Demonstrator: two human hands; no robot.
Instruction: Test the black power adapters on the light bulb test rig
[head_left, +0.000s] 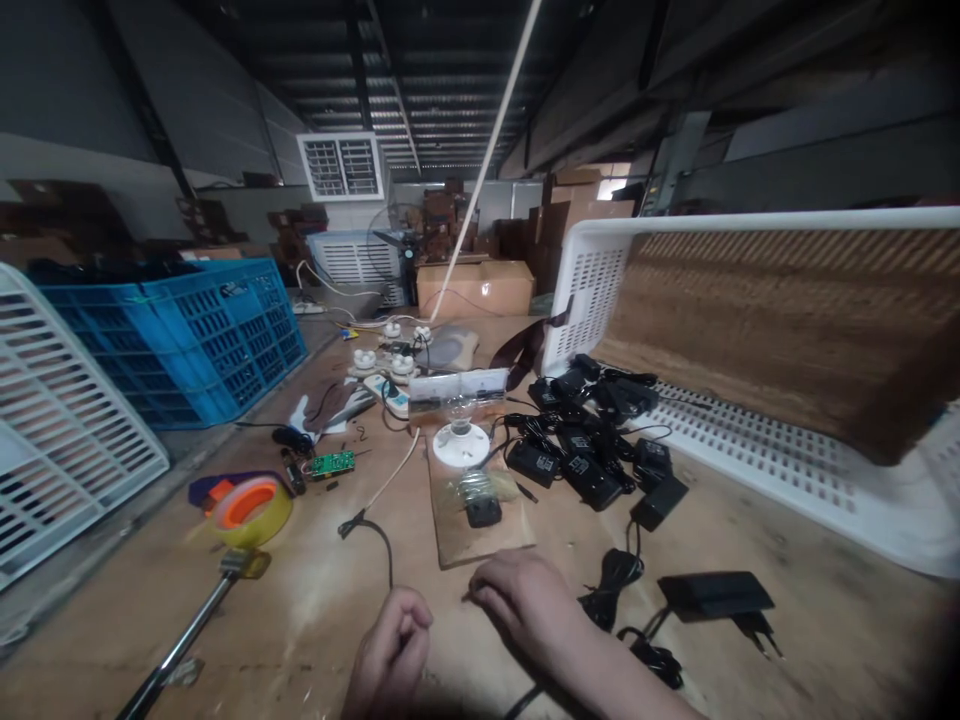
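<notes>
My left hand [391,650] is curled into a loose fist at the table's near edge; what its fingers hold, if anything, is hidden. My right hand [525,602] rests palm down just right of it, fingers pressed together on a thin black wire at the front edge of a small wooden board [484,535]. On that board stand a white lamp socket with a clear bulb [460,430] and a black plug [483,511]. A thin black cable [375,530] curls on the table ahead of my left hand.
Several black power adapters [592,440] lie in a heap to the right, one more [712,595] near my right arm. A tape roll [251,510], green circuit board [332,464], metal rod [187,635], blue crate [187,330] and white crates [60,430] are left; a large white crate [750,300] is right.
</notes>
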